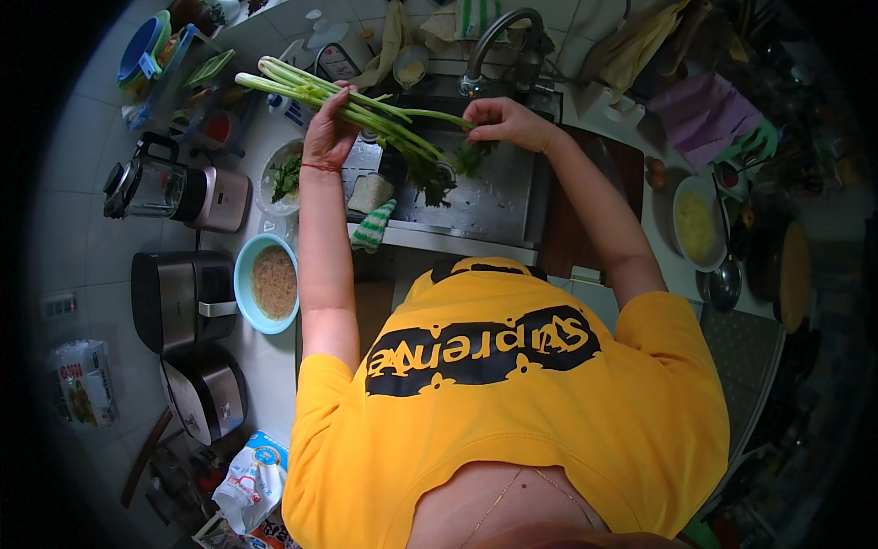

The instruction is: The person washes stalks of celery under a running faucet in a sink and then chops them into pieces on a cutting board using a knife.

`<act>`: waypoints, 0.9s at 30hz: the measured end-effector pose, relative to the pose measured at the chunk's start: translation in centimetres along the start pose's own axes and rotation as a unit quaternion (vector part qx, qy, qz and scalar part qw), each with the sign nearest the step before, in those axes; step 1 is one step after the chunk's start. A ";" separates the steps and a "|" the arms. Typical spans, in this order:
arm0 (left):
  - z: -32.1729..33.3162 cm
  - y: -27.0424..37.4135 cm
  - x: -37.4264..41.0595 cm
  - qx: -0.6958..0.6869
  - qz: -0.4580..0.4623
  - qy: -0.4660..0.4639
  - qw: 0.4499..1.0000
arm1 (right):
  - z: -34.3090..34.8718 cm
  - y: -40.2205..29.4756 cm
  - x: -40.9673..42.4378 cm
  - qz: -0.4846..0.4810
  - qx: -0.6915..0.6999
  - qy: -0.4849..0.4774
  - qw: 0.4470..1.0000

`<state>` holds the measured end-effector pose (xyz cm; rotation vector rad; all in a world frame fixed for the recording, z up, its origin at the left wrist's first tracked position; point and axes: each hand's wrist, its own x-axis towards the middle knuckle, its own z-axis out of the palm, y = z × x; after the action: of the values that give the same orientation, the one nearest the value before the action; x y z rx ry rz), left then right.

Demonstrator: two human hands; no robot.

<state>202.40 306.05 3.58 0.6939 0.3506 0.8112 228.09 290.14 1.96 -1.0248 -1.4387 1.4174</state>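
Observation:
My left hand (331, 130) is closed around a bunch of celery stalks (295, 84), held above the left part of a steel sink (490, 213). The pale cut ends point to the upper left, and the leafy ends hang over the basin. My right hand (504, 125) pinches the thin end of one stalk near its leaves, below the faucet (473, 79). To the left of the sink, a clear bowl (264, 195) holds green leaves (287, 177). A sponge (370, 192) and a green-and-white striped cloth (374, 225) lie at the sink's near left edge.
A light blue basin (240, 281) of soaking shreds, a blender (216, 199) and an air fryer (182, 302) stand on the left. Right of the sink are a brown cutting board (573, 213), eggs (657, 175), a white bowl (720, 240) of yellow food and a ladle (721, 285).

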 end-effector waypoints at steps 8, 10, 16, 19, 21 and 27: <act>-0.2 0.0 0.0 -0.004 0.002 -0.010 1.000 | -0.3 -0.2 -0.1 0.018 -0.053 -0.039 0.998; -0.1 0.0 0.0 -0.002 0.003 -0.003 1.000 | -0.2 -0.2 0.2 0.008 -0.090 -0.074 0.993; -0.2 0.1 0.1 0.000 0.015 0.010 1.000 | 1.2 -0.2 0.6 -0.046 -0.198 -0.063 0.977; -0.6 0.2 0.5 -0.019 0.019 0.004 1.000 | 1.2 1.4 1.0 -0.061 -0.203 -0.010 0.977; -0.7 0.1 0.7 -0.032 0.021 0.006 0.999 | 1.2 2.1 1.5 -0.046 -0.213 0.034 0.975; -0.6 -0.2 1.0 -0.018 0.032 0.051 0.998 | 2.1 1.9 1.7 -0.039 -0.174 0.044 0.983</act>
<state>202.77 306.97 2.99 0.6335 0.4069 0.9142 225.57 291.14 0.09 -1.2166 -1.6776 1.0721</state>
